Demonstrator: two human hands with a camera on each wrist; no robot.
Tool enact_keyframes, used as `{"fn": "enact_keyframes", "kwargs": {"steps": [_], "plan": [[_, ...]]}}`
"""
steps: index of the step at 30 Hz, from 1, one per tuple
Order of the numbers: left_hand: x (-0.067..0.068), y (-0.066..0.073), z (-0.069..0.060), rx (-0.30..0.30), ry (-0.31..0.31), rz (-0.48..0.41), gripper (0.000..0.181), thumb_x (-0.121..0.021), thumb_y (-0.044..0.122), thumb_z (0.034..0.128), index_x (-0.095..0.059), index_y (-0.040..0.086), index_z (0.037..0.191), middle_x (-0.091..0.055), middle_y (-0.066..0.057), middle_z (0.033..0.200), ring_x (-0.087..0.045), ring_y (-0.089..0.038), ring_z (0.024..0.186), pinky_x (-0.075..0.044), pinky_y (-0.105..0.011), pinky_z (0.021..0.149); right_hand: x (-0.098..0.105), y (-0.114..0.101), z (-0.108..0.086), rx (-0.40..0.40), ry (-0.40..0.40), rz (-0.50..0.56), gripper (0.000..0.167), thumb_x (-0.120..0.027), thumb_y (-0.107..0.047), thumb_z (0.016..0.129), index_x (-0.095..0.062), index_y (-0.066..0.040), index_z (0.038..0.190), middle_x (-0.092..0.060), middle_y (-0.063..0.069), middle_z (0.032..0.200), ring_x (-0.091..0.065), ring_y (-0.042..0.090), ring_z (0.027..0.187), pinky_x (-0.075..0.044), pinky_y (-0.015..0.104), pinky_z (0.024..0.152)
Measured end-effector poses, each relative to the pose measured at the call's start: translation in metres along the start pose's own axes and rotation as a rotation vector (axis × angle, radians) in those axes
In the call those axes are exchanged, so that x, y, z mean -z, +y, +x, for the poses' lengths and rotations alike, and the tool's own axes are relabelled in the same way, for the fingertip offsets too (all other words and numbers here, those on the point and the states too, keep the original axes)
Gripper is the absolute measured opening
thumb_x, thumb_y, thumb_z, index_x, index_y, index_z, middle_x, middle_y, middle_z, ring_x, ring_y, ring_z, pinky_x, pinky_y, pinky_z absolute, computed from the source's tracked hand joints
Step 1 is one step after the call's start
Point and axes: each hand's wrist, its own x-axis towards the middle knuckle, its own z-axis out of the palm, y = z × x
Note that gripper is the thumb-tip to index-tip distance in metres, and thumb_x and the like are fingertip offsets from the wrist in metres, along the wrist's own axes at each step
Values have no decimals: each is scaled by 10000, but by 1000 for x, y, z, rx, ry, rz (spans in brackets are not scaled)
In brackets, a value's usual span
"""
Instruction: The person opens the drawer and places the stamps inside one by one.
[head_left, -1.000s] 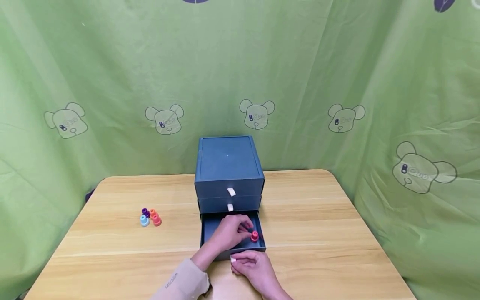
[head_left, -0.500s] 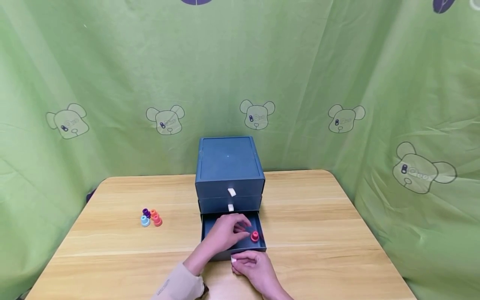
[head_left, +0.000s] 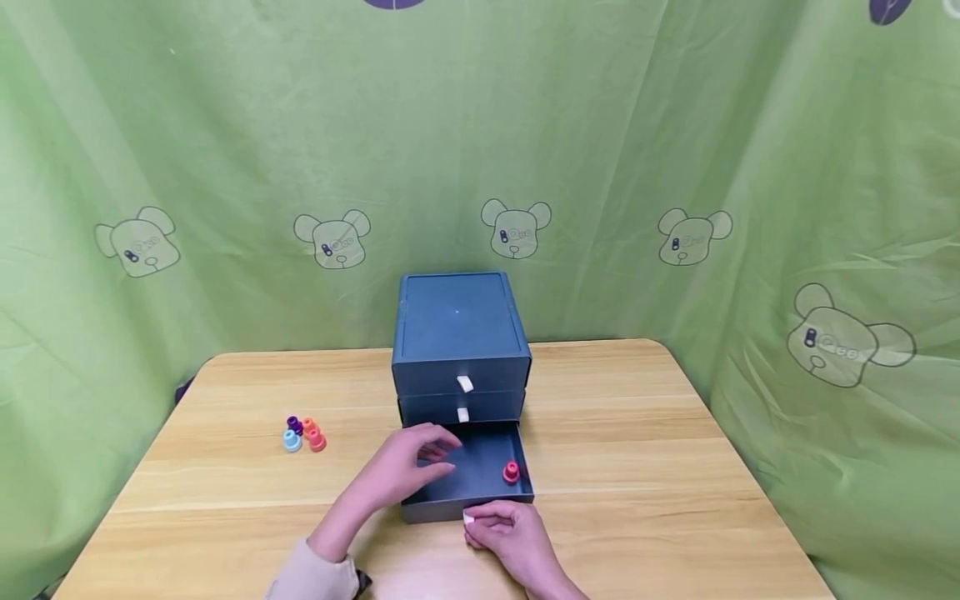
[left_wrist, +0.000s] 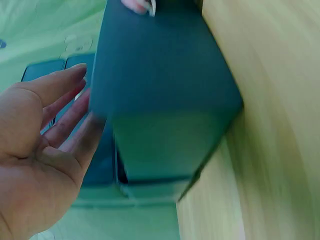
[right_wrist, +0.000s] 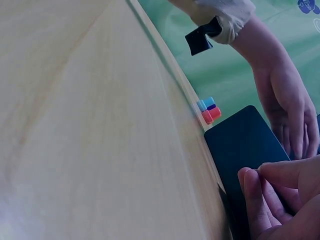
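The bottom drawer (head_left: 435, 511) of a dark blue cabinet (head_left: 461, 321) is pulled out. Inside it, near the right wall, stands a small red stepped plastic peg (head_left: 511, 473). My left hand (head_left: 408, 465) hovers over the drawer's left side, fingers loosely bent and nothing in them. The left wrist view shows that hand (left_wrist: 40, 145) beside the drawer front (left_wrist: 165, 65). With thumb and fingertips my right hand (head_left: 513, 537) pinches the white pull tab (head_left: 468, 518) on the drawer front. In the right wrist view, the right hand's fingers (right_wrist: 255, 195) mostly hide the tab.
Left of the cabinet, small stepped pegs stand grouped on the wooden table (head_left: 637, 467): light blue (head_left: 292, 442), purple (head_left: 293, 425), orange (head_left: 309, 427) and coral red (head_left: 317, 442). Two upper drawers with white tabs (head_left: 465, 384) are closed. A green curtain (head_left: 600, 125) surrounds the table.
My left hand has moved left, away from the red peg, which stays in the drawer. My right hand keeps its pinch on the pull tab, and the drawer has not moved.
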Motion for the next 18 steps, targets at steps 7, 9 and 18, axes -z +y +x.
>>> {"fn": "enact_keyframes", "kwargs": {"steps": [7,9,18], "plan": [[34,-16,-20,83,85,6,253,-743,125,953,-718,163,1202,-739,-57,1182,-735,-250,1028,-599,-315,893,-2,-2,-1,0,12,-9,246,-762,-50,920,-754,58,1140,-800,140,958,-779,168,840,-632,299,773],[44,-22,-27,103,113,7,261,-742,124,953,-717,133,1213,-740,-83,1197,-733,-265,1042,-598,-323,903,-2,-2,-1,4,14,-8,243,-762,-43,917,-754,61,1137,-799,141,952,-779,168,835,-632,295,769],[83,-59,-56,180,302,82,300,-755,103,942,-714,101,1239,-727,-98,1235,-711,-330,1096,-603,-445,889,-2,-1,0,1,26,-32,227,-759,-34,917,-758,56,1126,-797,131,947,-777,169,830,-633,298,768]]}}
